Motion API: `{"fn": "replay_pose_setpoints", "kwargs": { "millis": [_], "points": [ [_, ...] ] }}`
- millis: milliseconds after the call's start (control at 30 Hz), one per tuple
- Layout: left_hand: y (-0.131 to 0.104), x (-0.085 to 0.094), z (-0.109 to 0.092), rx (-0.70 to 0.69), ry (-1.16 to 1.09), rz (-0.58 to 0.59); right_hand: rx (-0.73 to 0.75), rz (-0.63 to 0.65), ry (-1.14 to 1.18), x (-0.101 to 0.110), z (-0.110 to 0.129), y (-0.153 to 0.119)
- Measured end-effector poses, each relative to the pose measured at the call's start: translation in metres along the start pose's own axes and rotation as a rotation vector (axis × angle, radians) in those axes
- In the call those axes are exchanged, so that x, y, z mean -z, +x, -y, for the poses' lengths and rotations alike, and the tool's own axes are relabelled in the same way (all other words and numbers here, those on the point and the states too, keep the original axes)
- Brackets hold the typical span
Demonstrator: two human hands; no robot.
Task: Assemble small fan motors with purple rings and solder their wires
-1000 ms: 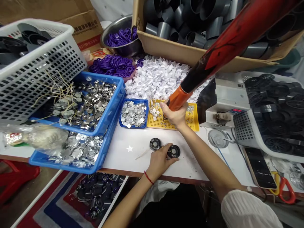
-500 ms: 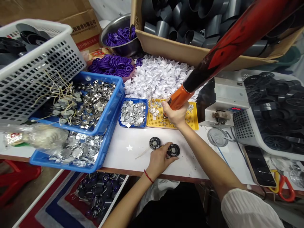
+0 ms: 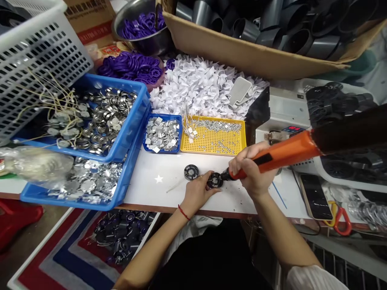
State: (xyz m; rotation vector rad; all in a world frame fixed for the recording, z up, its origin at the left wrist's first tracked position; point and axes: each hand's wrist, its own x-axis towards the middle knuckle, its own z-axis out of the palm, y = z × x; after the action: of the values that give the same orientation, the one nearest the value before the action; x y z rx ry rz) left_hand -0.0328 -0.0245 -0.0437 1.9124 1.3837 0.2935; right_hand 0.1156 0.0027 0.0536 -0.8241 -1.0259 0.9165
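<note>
My left hand (image 3: 198, 191) grips a round black part (image 3: 215, 180) on the white table, its fingers at the left rim and the thumb along the near side. Just left of it lies a second round black part (image 3: 191, 172) with a thin pale wire. My right hand (image 3: 254, 169) is wrapped around an orange and black electric screwdriver (image 3: 281, 155). The tool is tilted, and its dark tip is at the right edge of the held part. Whether the tip touches a screw is too small to tell.
Behind the hands are a yellow tray (image 3: 211, 139) of screws and a small blue tray (image 3: 145, 139) of metal squares. Larger blue bins (image 3: 133, 117) stand left. A phone (image 3: 316, 197) and scissors (image 3: 343, 221) lie right. A cardboard box (image 3: 242, 50) borders the back.
My right hand has brought the screwdriver from the yellow tray down toward the held part, tilting the tool rightward. My left hand still holds the part. The whole view has shifted.
</note>
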Motion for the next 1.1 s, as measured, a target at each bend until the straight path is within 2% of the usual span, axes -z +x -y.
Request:
{"fn": "replay_pose_setpoints", "kwargs": {
  "millis": [200,500,733,967,1100],
  "points": [
    [0.000,-0.001,-0.002,0.007,0.010,-0.006,0.004,-0.026,-0.024,0.001,-0.018,-0.006],
    [0.001,-0.002,-0.003,0.002,0.026,-0.018,0.028,-0.022,-0.027,0.002,-0.018,-0.008],
    [0.001,0.001,-0.006,0.014,0.016,0.007,0.025,-0.041,-0.144,0.003,-0.022,-0.012],
    [-0.004,0.003,-0.009,0.035,0.004,0.009,0.039,0.027,-0.192,0.005,-0.026,-0.022],
    [-0.006,-0.005,-0.012,0.036,0.068,0.016,0.049,0.124,-0.166,0.003,-0.014,-0.008]
  ]
}}
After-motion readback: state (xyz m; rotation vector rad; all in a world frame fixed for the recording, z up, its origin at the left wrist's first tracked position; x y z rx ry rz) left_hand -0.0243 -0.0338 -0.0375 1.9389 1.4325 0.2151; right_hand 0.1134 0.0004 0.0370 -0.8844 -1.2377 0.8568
